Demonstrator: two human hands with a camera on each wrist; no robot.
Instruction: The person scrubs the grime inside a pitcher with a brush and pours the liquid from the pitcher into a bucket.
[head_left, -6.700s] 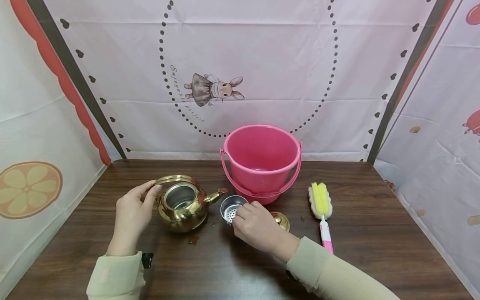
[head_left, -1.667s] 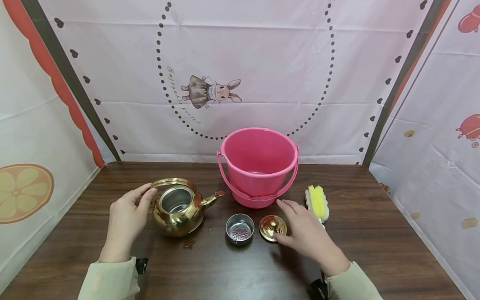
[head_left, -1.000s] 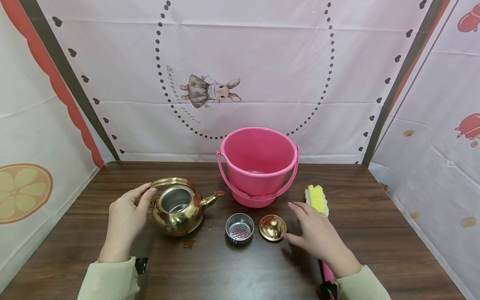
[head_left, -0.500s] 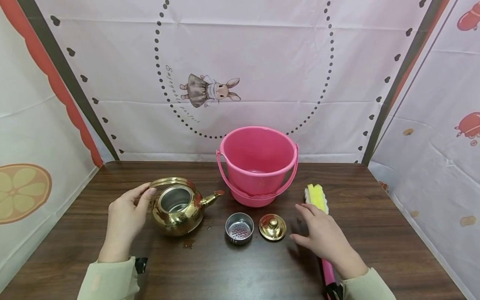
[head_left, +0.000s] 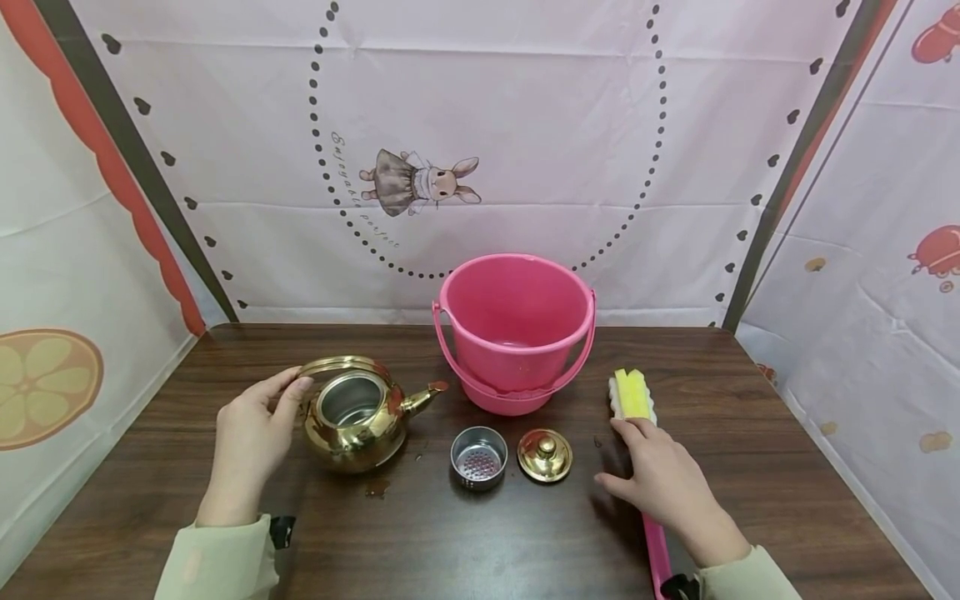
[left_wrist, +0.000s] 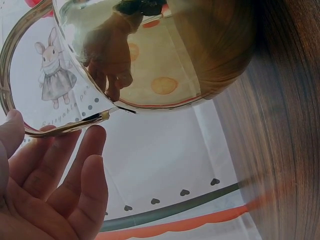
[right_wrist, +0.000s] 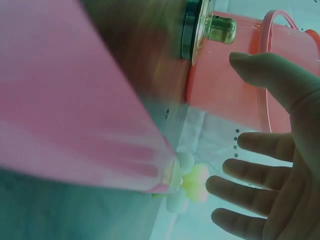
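My left hand (head_left: 251,433) pinches the arched handle of a gold kettle (head_left: 358,442) between thumb and fingers; the kettle stands lidless on the table with its spout to the right. The left wrist view shows the same kettle (left_wrist: 165,55) close up. Over a sponge brush (head_left: 634,398) hovers my right hand (head_left: 663,479), fingers spread and covering the brush's middle from above. In the right wrist view the pink brush handle (right_wrist: 75,125) is apart from the fingers. A steel strainer cup (head_left: 479,458) and a gold lid (head_left: 545,456) lie left of that hand.
A pink bucket (head_left: 517,371) with its handle down stands at the back middle of the brown table (head_left: 450,550). Small wet spots (head_left: 377,489) lie below the kettle. Printed cloth (head_left: 555,150) hangs behind and at both sides.
My right hand, which held the strainer cup at first, has let it go nearer the front, then moved from beside the lid rightward over the brush. My left hand keeps its hold on the kettle.
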